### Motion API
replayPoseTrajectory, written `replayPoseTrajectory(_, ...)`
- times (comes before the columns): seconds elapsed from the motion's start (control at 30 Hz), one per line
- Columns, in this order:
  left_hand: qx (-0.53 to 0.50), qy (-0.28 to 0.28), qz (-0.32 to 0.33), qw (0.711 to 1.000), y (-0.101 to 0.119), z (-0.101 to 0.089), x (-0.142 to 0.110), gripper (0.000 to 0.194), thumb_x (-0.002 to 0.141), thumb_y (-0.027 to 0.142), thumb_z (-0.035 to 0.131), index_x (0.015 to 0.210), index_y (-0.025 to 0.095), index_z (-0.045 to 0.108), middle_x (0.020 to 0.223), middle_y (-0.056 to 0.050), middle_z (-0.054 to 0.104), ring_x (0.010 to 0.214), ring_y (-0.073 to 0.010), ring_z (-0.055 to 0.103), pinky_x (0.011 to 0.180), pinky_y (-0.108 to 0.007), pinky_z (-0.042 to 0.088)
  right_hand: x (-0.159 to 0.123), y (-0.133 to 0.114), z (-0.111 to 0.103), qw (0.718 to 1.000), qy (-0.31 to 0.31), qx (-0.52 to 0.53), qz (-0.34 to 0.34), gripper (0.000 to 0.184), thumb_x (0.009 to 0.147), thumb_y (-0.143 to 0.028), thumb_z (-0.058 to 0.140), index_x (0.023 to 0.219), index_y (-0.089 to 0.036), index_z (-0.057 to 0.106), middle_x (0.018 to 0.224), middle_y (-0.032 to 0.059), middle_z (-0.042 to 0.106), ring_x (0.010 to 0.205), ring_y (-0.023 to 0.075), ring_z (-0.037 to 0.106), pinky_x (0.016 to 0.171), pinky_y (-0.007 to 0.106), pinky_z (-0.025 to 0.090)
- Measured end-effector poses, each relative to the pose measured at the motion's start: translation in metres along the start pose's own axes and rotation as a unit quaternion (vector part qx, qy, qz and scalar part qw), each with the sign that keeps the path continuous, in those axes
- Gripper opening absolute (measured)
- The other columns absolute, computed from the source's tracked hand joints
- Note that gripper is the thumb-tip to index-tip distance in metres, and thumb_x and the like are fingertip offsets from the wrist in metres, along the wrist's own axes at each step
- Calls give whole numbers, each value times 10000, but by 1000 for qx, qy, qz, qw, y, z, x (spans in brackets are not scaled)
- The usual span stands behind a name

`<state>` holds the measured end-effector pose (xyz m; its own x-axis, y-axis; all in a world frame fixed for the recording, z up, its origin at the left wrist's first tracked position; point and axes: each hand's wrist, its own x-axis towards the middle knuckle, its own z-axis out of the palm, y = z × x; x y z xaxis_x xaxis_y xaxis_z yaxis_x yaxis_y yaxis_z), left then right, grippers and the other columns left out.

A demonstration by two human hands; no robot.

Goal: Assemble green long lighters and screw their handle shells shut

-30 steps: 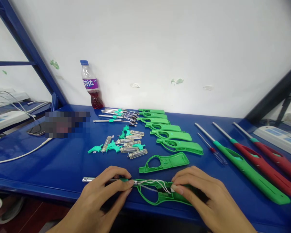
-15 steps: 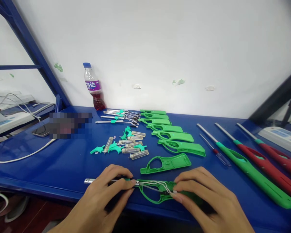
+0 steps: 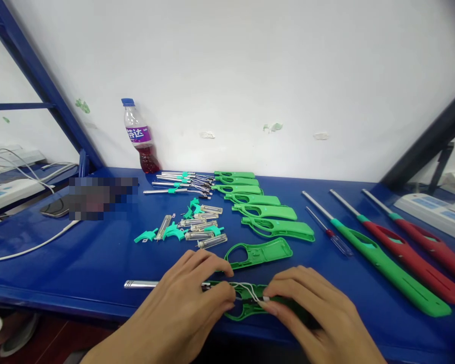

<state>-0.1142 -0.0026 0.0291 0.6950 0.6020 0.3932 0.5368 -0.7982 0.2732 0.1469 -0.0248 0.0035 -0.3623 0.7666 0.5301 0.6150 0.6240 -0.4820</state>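
Observation:
An open green lighter shell half (image 3: 246, 317) lies at the table's front edge, with a metal lighter tube (image 3: 140, 284) sticking out to the left. White wires (image 3: 246, 286) run across the shell toward a small black-and-white igniter (image 3: 256, 300). My right hand (image 3: 314, 308) pinches the igniter's white end between thumb and fingers, over the shell's handle. My left hand (image 3: 197, 298) bends over the joint of tube and shell. Its thumb and fingertip come together beside the wires, and what lies between them is hidden. Just behind is another green shell half (image 3: 265, 253), inner side up.
Several green shells (image 3: 265, 212) line the middle. To their left lie clear fuel tanks (image 3: 205, 235), turquoise triggers (image 3: 174, 231) and wired tubes (image 3: 174, 183). On the right are a screwdriver (image 3: 337, 241) and finished lighters (image 3: 394, 263). A drink bottle (image 3: 140, 136) stands by the wall.
My left hand has moved right along the tube, from the metal joint to over the shell and wires. The right hand still pinches the igniter. The view has shifted slightly.

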Motion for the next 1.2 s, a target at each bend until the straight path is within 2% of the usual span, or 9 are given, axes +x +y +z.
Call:
replayPoseTrajectory(0.07, -3, -25, -22, 999, 0, 3, 2, 206, 1040, 82, 599, 1153, 251, 636, 1247, -44, 685, 1130, -260, 650, 1013, -442, 559, 0, 0, -1, 1000, -10, 2, -3, 127, 1091, -348, 629, 996, -288, 688, 928, -43, 769, 817, 151, 736, 765, 268, 567)
replayPoseTrajectory(0.2, 8, -40, -54, 998, 0, 7, 5, 443, 1037, 91, 623, 1411, 299, 509, 1267, -29, 694, 1108, -272, 682, 1025, -495, 541, -1, -1, -2, 1000, -26, 0, -8, 116, 1094, -334, 627, 999, -286, 671, 927, -55, 767, 802, 141, 733, 767, 273, 552)
replayPoseTrajectory(0.33, 19, -45, -23, 999, -2, 8, 6, 302, 1064, 75, 548, 1290, 273, 580, 1152, -20, 718, 977, -251, 691, 936, -460, 558, -2, 0, -2, 1000, -26, -4, -11, 116, 1103, -334, 613, 1011, -286, 664, 927, -61, 767, 800, 133, 731, 780, 275, 538)
replayPoseTrajectory(0.43, 16, -40, -17, 999, -4, 9, 6, 331, 1012, -7, 552, 1206, 256, 601, 1128, -21, 706, 950, -240, 683, 895, -424, 568, -1, 0, -1, 1000, -13, -5, -18, 164, 1118, -368, 580, 1002, -285, 660, 912, -65, 762, 781, 129, 718, 758, 275, 525)
replayPoseTrajectory(0.7, 12, -9, -23, 1000, -3, 16, 2, 422, 1025, -14, 492, 1341, 257, 561, 1172, -50, 691, 978, -248, 671, 878, -430, 578, 1, 0, 0, 1000, -9, -6, -17, 169, 1118, -376, 581, 1001, -289, 665, 914, -68, 763, 779, 126, 713, 765, 273, 514)
replayPoseTrajectory(0.8, 9, -17, -23, 1000, -2, 15, 3, 360, 1069, 45, 489, 1341, 264, 576, 1154, -46, 700, 984, -245, 673, 891, -421, 571, 1, -1, 0, 1000, -11, -12, -13, 177, 1118, -375, 581, 993, -285, 669, 913, -56, 767, 783, 140, 715, 767, 282, 518)
replayPoseTrajectory(0.9, 13, -17, -18, 1000, 0, 9, 5, 223, 1117, 168, 503, 1282, 267, 615, 1157, -39, 713, 1015, -243, 679, 916, -406, 558, 1, -3, -1, 1000, -11, -18, -9, 197, 1114, -391, 585, 974, -282, 669, 899, -55, 770, 774, 145, 714, 765, 284, 525)
replayPoseTrajectory(1.0, 24, -10, -30, 999, -2, -4, 2, 224, 1132, 235, 514, 1327, 294, 608, 1218, -22, 715, 1091, -229, 678, 977, -380, 528, 0, -3, -1, 1000, -11, -17, -9, 191, 1115, -389, 584, 976, -289, 669, 898, -67, 768, 767, 138, 712, 759, 283, 527)
replayPoseTrajectory(1.2, 51, -62, -117, 990, -21, -30, -20, 203, 1107, 330, 600, 1299, 362, 657, 1248, 17, 707, 1128, -197, 682, 1005, -316, 502, -2, 0, -1, 1000, -12, -23, -8, 182, 1116, -396, 579, 998, -306, 684, 917, -71, 772, 783, 146, 718, 778, 302, 529)
